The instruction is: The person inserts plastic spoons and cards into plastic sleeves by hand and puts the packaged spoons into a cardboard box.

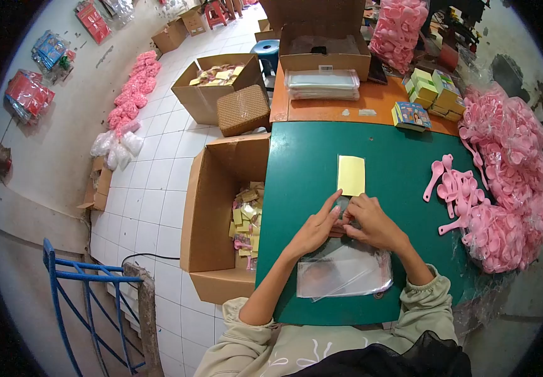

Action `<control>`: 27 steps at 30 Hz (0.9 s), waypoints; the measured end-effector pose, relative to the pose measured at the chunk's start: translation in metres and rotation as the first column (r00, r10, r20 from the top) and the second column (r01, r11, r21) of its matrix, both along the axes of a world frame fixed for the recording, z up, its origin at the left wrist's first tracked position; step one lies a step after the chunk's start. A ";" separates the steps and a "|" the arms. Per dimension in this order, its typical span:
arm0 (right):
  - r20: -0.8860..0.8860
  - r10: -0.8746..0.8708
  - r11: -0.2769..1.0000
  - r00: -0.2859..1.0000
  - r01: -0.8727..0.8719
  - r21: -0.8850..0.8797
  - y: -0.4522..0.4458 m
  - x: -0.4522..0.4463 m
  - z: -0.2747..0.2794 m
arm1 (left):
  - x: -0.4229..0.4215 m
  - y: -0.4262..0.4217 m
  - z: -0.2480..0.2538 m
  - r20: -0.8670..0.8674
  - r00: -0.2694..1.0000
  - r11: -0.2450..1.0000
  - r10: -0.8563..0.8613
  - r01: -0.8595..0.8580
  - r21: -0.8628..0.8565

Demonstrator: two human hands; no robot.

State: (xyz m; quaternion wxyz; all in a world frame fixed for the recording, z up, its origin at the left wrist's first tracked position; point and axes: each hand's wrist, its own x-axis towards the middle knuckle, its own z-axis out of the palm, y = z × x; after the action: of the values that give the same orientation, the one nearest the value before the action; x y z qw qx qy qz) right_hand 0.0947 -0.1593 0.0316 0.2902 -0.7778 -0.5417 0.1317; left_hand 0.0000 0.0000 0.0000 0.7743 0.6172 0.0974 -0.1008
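A plain yellow card (352, 174) lies on the green tabletop (303, 169) just beyond my hands. My left hand (315, 229) has its index finger stretched to the card's lower left corner, while its other fingers curl around a clear plastic bag (345, 202). Close beside it, my right hand (373, 221) pinches at the same bag, fingers bent near the card's lower edge. Whether the card's end is inside the bag cannot be made out. Under my wrists rests a stack of clear plastic bags (345, 276).
Loose pink spoons (456, 185) and bulging bags of pink spoons (507, 163) crowd the right side. Small boxed packs (411, 117) and a plastic-bag stack (323, 85) sit on the orange surface behind. Left of the table stands an open carton (205, 207) containing packed yellow-card pieces.
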 end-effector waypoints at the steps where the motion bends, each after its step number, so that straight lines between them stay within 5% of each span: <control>1: 0.054 0.016 1.000 0.998 -0.016 0.004 0.000 -0.002 0.000 | 0.001 -0.001 -0.001 0.002 1.000 0.999 0.021 -0.021 -0.032; 5: 0.205 0.082 0.996 0.975 -0.088 0.016 0.005 -0.012 0.001 | 0.005 0.003 -0.015 0.037 0.999 0.997 -0.016 0.013 0.072; 8: -0.030 0.229 0.971 0.973 -0.227 0.078 -0.010 -0.014 0.023 | -0.002 0.003 0.015 0.032 0.998 0.980 -0.046 0.039 0.193; 10: -0.114 0.249 0.962 0.962 -0.232 0.146 -0.035 -0.009 0.059 | -0.001 0.006 0.010 0.068 0.998 1.000 -0.004 0.002 0.026; 13: -0.470 0.097 0.957 0.877 0.049 0.288 -0.135 0.012 0.105 | -0.003 0.008 0.012 0.088 0.996 0.991 0.032 -0.021 -0.131; 16: -0.512 -0.128 0.901 0.849 0.316 0.298 -0.295 0.054 0.134 | -0.001 0.007 0.009 0.086 0.996 0.990 0.007 0.005 -0.139; 17: -0.081 -0.638 0.743 0.766 0.640 0.197 -0.372 0.088 0.124 | -0.002 0.007 0.012 0.078 0.997 0.990 -0.005 0.016 -0.143; 18: 0.271 -0.898 0.388 0.348 0.915 0.110 -0.450 0.121 0.113 | -0.003 0.006 0.014 0.069 0.998 0.988 -0.015 0.025 -0.151; 20: 0.231 -0.971 0.127 0.064 0.955 0.268 -0.514 0.118 0.091 | -0.004 0.003 0.015 0.060 0.997 0.983 -0.051 0.061 -0.175; 21: 0.266 -0.962 0.154 0.059 0.923 0.354 -0.497 0.117 0.089 | -0.003 0.001 0.016 0.061 0.996 0.980 -0.063 0.073 -0.186; 24: 0.375 -0.804 0.581 0.461 0.743 0.332 -0.293 0.072 0.082 | -0.003 -0.005 0.018 0.052 0.998 0.971 -0.035 0.047 -0.233; 26: 0.219 -0.542 0.840 0.811 0.517 0.164 -0.165 0.033 0.070 | -0.002 -0.009 0.019 0.059 0.998 0.963 -0.027 0.042 -0.265; 27: -0.034 -0.381 0.906 0.924 0.381 0.183 -0.123 0.019 0.052 | -0.004 -0.010 0.019 0.065 0.998 0.957 -0.026 0.044 -0.287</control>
State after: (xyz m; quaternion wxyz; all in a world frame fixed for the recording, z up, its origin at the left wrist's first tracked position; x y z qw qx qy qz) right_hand 0.1142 -0.2823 0.0841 0.3812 -0.8381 -0.3896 0.0204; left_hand -0.0038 -0.0095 0.0191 0.8567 0.5021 0.0472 -0.1088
